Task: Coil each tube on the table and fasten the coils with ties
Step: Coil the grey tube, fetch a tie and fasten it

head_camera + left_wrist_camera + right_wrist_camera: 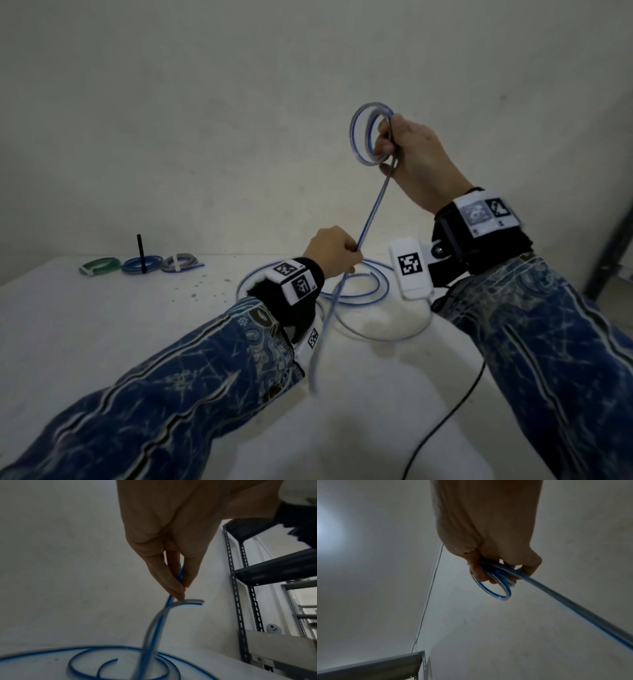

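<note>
Head view: three finished coils at the far left of the surface (pixel 102 342): green coil (pixel 100 266), blue coil (pixel 143 264) with a black tie (pixel 140 251) standing up through it, grey coil (pixel 181 263) with what looks like a white tie across it. So three tubes apparently done. Fourth in progress: blue-striped tube (pixel 371 209), a few small loops held up high in right hand (pixel 416 164), fingers curled round the bundle. Straight run slanting down to left hand (pixel 334 251), pinched between fingertips just above the surface. Rest of the tube lying in loose wide curves on the surface below and between both hands. No loose tie spotted near the hands.

Left wrist view: left hand (pixel 171 534) fingertips (pixel 175 586) pinching the tube (pixel 154 628), thin blue stripe visible. Slack spiralling on the surface (pixel 197 660), one free end in the middle of the spiral. Plenty left to wind. Metal shelving (pixel 240 588) at right.

Right wrist view: right hand (pixel 488 527) gripping the loops (pixel 494 586), roughly two or three turns, exact count unclear. Tube (pixel 556 609) leaving taut toward lower right.

Judgement: fourth tube early in coiling, most length unwound, tying not yet done.
</note>
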